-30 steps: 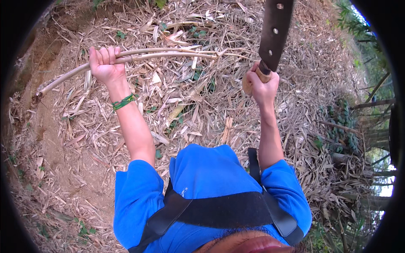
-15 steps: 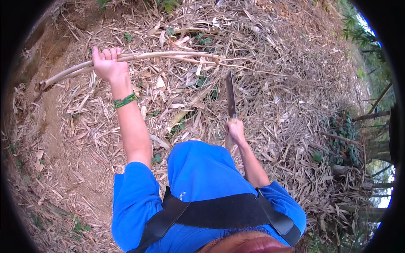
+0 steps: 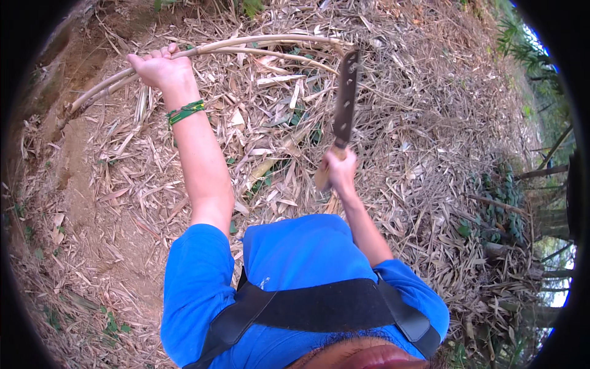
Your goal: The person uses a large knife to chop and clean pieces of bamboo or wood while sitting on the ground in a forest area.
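The gap closes out on the right!

Starting left: the bare left hand (image 3: 161,69) is curled closed around two long, slender, pale tan wooden sticks (image 3: 270,38), just above a green woven bracelet (image 3: 185,113). And they've lifted! Hand and sticks sit higher in the view than half a second ago, bowing rightward over a carpet of dry, straw-coloured leaves (image 3: 123,184), the pair splaying apart towards the tips.

Across to the right hand (image 3: 340,169), wrapped tight round a pale tan handle (image 3: 322,178). Its broad, dark metal blade with a row of holes (image 3: 346,98) has turned from edge-on to show its flat face. Big change, this: the blade's tip, apart from the sticks moments ago, now overlaps their far end. Touching? Can't tell from here.
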Tool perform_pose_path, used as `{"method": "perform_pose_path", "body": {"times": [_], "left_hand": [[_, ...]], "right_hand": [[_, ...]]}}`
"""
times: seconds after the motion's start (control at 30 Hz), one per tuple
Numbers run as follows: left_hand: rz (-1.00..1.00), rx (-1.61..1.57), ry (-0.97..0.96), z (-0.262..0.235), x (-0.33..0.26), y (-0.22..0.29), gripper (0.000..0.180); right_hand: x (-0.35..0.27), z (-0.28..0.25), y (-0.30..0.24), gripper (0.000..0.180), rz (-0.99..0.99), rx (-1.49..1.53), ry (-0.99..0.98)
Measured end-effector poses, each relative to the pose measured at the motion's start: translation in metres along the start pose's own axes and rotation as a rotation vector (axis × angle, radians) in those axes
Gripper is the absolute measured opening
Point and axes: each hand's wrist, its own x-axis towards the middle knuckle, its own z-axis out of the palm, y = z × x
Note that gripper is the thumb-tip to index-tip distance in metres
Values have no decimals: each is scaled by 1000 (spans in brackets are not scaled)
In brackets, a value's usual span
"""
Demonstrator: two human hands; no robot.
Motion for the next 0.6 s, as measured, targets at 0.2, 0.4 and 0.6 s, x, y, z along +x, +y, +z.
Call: {"method": "perform_pose_path", "body": {"times": [0.2, 0.4, 0.6], "left_hand": [[-33, -36, -125, 32, -14, 4, 19], [-95, 56, -1015, 79, -80, 11, 35], [-294, -203, -1496, 95, -79, -12, 29]], "right_hand": [[-2, -4, 36, 6, 146, 85, 74], [27, -24, -43, 5, -21, 390, 54], [-16, 1, -8, 7, 127, 334, 10]]}}
